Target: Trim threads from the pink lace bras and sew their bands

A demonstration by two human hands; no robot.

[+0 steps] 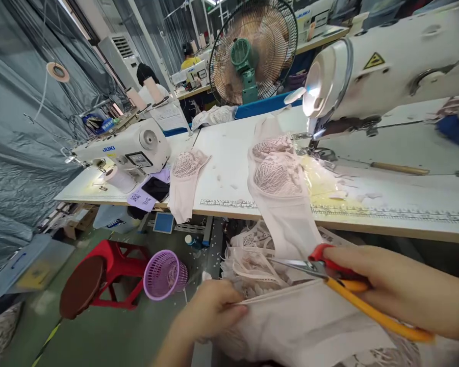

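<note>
My left hand [214,308] pinches the edge of a pale pink lace garment [306,326] lying on my lap. Red and yellow scissors [329,278] are gripped in my right hand [386,290], their blades pointing left just above the fabric near my left fingers. A chain of joined pink bra pieces [279,178] runs from the sewing machine [386,66] down over the table edge [367,219] to my lap. More pink pieces pile below the table [248,255].
A second bra piece [185,178] hangs over the table's left part. Another sewing machine [126,148], a thread cone and a phone sit further left. A fan [252,51] stands behind. On the floor are a red stool [99,280] and a purple basket [164,275]. People sit far back.
</note>
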